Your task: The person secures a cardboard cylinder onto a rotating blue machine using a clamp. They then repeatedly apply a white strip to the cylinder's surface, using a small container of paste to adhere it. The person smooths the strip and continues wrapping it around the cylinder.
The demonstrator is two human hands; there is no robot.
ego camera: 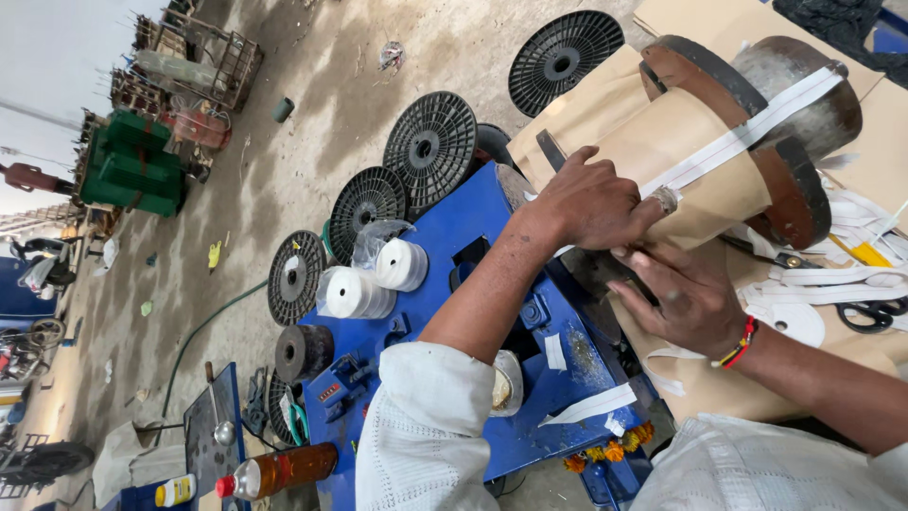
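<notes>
From the camera on my head, my left hand [591,203] lay flat on the brown paper roll [681,161], fingers curled loosely over its curve and pressing rather than clasping it. That roll sat between two dark round flanges [799,194] on the blue machine [454,284], and a white tape [738,142] ran slantwise across the roll, passing just beside my left fingertips. My right hand [686,293] was just below the roll, fingers half bent and resting against its lower edge and the dark part beneath; I could not tell whether it pinched anything. A red and yellow thread band [738,345] circled that wrist.

Beyond the roll, on the far side from my body, black plastic spools [430,147] stood in a row on the dirt floor [312,104]. Nearer than those, on the blue machine, sat two white tape rolls in clear wrap [374,279]. Right of the roll, black-handled scissors [875,312] lay among loose white tape ends [823,279] on brown paper. Well apart from the roll, near my left sleeve, an amber bottle with a red cap [279,470] lay on its side.
</notes>
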